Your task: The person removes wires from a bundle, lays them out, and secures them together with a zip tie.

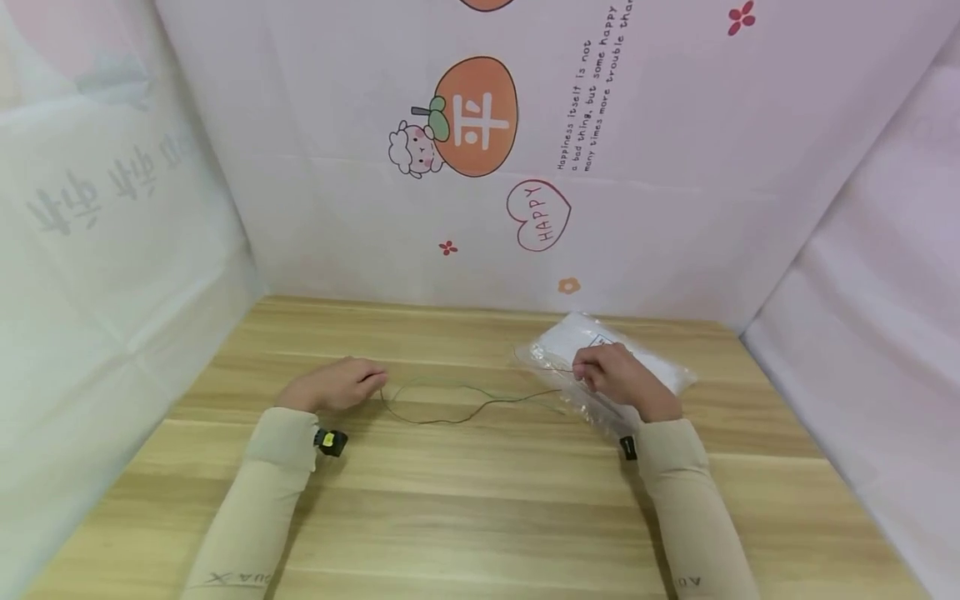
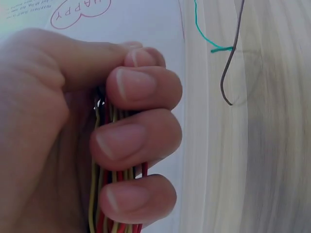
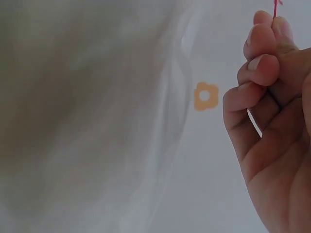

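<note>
My left hand (image 1: 337, 386) is over the left part of the table, its fingers curled around a bundle of thin wires (image 2: 120, 227) in red, yellow and black; the palm hides part of the bundle. From that hand a dark wire (image 1: 442, 422) sags and runs rightward, and a green wire (image 1: 442, 382) lies beside it. The left wrist view shows the green wire (image 2: 204, 35) bent near a brown wire (image 2: 225, 73). On the right, my right hand (image 1: 622, 382) pinches a red wire (image 3: 275, 8) between thumb and fingertips, above a clear plastic bag (image 1: 656, 364).
The bag has a white sheet inside and lies at the back right of the wooden table (image 1: 450, 517). White printed cloth (image 1: 337, 225) rises behind the table, with more cloth along both sides. Each wrist wears a small black camera (image 1: 332, 442).
</note>
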Demonstrator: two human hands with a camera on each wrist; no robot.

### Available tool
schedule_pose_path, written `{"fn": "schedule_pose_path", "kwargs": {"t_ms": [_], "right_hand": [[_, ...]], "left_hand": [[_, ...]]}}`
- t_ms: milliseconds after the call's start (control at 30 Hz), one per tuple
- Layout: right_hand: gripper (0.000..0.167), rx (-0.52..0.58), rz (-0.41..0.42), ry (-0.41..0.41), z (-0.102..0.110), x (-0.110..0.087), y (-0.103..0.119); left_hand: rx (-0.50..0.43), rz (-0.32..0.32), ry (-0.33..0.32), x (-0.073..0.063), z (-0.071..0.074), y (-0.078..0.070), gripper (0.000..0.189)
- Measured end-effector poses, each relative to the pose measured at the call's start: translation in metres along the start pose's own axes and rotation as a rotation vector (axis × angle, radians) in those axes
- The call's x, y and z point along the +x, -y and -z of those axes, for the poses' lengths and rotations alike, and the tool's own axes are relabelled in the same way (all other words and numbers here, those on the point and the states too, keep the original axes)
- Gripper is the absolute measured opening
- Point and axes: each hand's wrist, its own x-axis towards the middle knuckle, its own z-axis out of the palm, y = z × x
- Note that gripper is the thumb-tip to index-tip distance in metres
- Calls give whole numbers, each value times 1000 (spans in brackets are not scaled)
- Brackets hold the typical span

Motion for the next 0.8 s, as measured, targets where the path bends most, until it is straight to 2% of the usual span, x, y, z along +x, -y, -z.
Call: {"fn": "schedule_pose_path", "kwargs": {"t_ms": [233, 433, 533, 667, 800], "right_hand": [[25, 33, 54, 27, -2, 11, 24], [13, 40, 170, -9, -5, 18, 41], [11, 42, 201, -10, -8, 21, 47], [11, 33, 199, 2, -11, 23, 54], [13, 49, 189, 12, -10, 23, 61]], "left_hand": [[-59, 39, -59, 1, 1, -7, 35], [-126, 24, -27, 7, -3, -22, 38], [-112, -17, -15, 9, -5, -31, 36], [-52, -65, -37, 14, -11, -41, 33], [-8, -70, -59, 19, -17, -44, 34]]}}
